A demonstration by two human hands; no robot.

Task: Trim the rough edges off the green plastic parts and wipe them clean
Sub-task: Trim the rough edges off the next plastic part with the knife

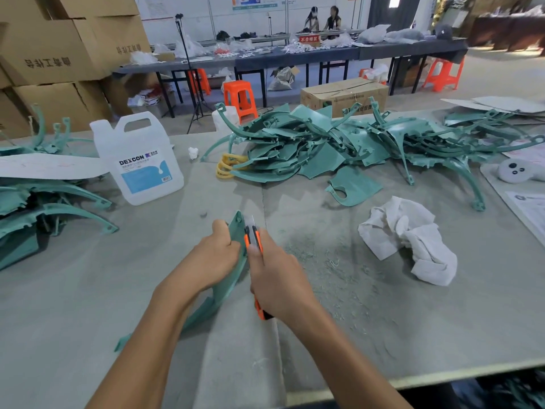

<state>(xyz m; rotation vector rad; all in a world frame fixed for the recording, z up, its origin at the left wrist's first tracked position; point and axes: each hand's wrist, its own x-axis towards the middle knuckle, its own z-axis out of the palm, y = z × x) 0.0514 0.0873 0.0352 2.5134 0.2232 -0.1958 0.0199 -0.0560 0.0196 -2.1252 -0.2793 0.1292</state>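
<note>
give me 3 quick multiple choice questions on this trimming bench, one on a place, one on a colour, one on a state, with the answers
1. Where does the crumpled white cloth lie?
A. on the floor
B. on the table, right of the right hand
C. on a chair

2. What colour is most of the utility knife body?
A. blue
B. yellow
C. orange

3. What is the left hand doing?
A. holding the green part
B. resting flat and empty
C. waving in the air

Answers: 1 B, the cloth sits on the table surface to that side. 2 C, orange shows beyond the fist at both ends. 3 A, its fingers curl round the part's edge.
</note>
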